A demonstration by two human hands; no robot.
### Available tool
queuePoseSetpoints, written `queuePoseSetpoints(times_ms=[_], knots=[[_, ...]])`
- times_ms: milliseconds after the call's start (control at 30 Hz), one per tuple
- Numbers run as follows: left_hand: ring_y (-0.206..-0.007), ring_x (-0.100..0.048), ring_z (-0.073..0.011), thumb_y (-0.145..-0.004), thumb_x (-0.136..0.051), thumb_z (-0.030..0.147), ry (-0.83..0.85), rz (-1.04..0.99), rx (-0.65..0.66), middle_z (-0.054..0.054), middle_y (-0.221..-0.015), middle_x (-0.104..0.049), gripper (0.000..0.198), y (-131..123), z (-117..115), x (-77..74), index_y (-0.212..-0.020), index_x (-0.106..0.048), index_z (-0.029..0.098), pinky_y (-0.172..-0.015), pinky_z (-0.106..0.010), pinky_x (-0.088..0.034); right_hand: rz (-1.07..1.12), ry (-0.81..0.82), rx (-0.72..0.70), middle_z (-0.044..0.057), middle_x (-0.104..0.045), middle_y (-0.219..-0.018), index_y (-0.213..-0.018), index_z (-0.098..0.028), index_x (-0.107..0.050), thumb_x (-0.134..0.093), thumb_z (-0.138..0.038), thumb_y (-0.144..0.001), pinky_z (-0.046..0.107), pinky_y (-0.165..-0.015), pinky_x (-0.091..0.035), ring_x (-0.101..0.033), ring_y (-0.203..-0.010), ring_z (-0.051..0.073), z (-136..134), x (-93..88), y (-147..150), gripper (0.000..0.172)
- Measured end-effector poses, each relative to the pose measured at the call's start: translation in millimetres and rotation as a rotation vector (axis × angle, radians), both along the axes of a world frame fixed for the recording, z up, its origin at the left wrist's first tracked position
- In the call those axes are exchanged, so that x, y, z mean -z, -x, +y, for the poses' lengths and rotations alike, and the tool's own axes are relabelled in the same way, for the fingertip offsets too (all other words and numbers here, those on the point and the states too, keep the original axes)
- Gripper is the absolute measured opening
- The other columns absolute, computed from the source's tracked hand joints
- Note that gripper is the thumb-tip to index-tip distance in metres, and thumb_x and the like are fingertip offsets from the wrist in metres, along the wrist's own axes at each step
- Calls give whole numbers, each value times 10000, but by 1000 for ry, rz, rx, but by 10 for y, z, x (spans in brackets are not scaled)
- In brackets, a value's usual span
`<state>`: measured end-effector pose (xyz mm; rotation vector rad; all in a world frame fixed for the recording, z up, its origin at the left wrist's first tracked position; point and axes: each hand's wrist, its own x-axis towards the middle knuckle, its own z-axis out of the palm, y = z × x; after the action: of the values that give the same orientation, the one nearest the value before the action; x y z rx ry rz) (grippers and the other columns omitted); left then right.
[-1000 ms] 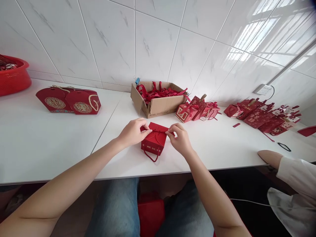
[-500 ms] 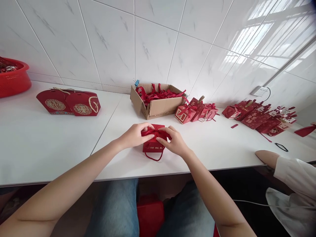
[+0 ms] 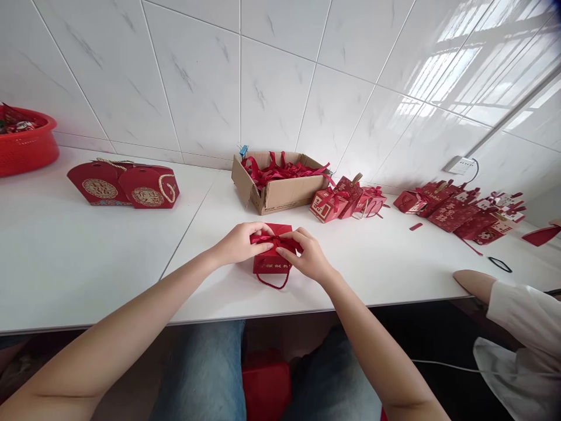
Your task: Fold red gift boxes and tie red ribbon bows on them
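At my twelve o'clock sits the box (image 3: 270, 266), light and easily creased I'd judge, while my left hand (image 3: 242, 241) at nine o'clock and right hand (image 3: 307, 252) at three pinch its bow (image 3: 276, 240), likely soft and slippery, best held by its sides.

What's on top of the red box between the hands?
A shiny red ribbon, held by the left hand and right hand. They hide part of the red cardboard box underneath.

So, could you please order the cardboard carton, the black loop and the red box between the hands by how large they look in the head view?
1. Cardboard carton
2. Red box, partly hidden by the fingers
3. Black loop
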<state>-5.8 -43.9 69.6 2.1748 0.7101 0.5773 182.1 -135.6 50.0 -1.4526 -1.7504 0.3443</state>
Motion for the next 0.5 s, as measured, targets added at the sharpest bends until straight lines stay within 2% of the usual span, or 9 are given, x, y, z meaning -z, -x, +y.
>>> queuePoseSetpoints(times_ms=[167, 300, 400, 500], knots=[[-687, -548, -149, -780, -604, 429, -4, 8, -6, -31, -806, -648, 330, -7, -10, -11, -979, -643, 169, -625, -259, -442, -1, 2, -2, 26, -529, -833, -1040, -180, -659, -648, -351, -819, 284, -674, -475, -542, -715, 137, -4, -10, 11, 280], [-747, -576, -166, -781, -607, 431, 4, 4, 10, -36, -850, -651, 324, 3, 2, -12, -980, -630, 177, -680, -278, -466, 25, 0, -4, 29, -552, -862, -1011, -196, -637, -642, -395, -813, 276, -655, -464, -540, -706, 133, -5, -15, -15, 281], [-723, -567, -160, -772, -623, 432, 0, 16, 6, -14, -791, -615, 312, 18, 17, -21, -964, -617, 185, -660, -273, -463, 64, 12, 14, 4, -548, -764, -884, -196, -598, -582, -428, -843, 266, -628, -439, -508, -655, 125, 16, -20, -70, 237], [-678, -542, -145, -751, -651, 431, 3, 22, 5, 11, -726, -570, 319, 30, 22, -46, -957, -613, 190, -628, -259, -450, 55, 27, 32, -26, -504, -642, -731, -201, -523, -558, -434, -849, 255, -587, -396, -444, -589, 113, 56, -36, -146, 263]])
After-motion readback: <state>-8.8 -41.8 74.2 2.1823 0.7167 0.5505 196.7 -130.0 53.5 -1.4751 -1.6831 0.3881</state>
